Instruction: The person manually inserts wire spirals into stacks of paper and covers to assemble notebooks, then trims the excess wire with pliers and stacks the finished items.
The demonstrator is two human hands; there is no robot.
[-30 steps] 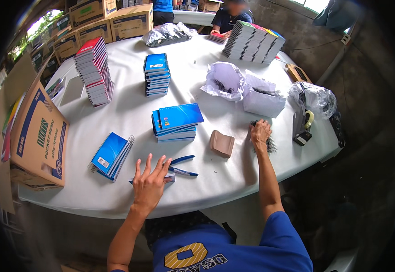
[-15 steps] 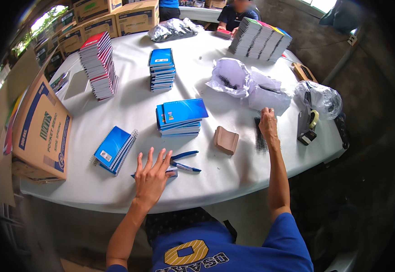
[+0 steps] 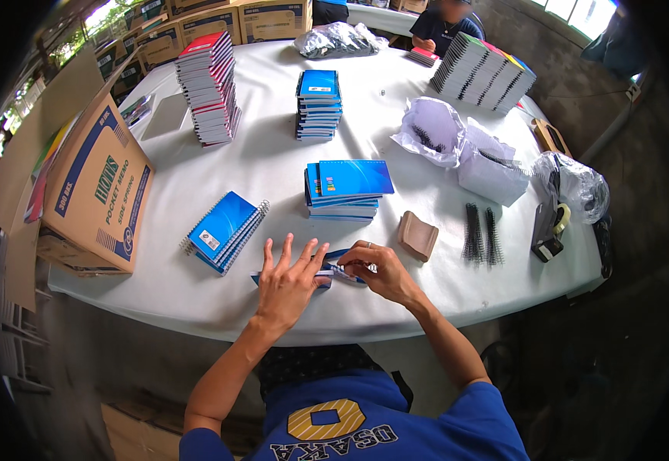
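Note:
My left hand lies with its fingers spread over a small blue-covered notebook at the table's front edge, hiding most of it. Close beside it, my right hand is closed in a pinch at the notebook's right end. A thin dark wire coil seems to be between its fingertips, mostly hidden. Blue-handled pliers lie partly under the right hand. To the left rest several spiral-bound blue notebooks. Beyond my hands stands a stack of blue notebooks.
A brown shaped block and black wire coils lie to the right, near paper-wrapped coils and a tape dispenser. Taller stacks stand farther back. A carton borders the left; a person sits across.
My right hand has moved left from the coils to the notebook beside my left hand. The left hand stays on the notebook. The whole view has shifted a little.

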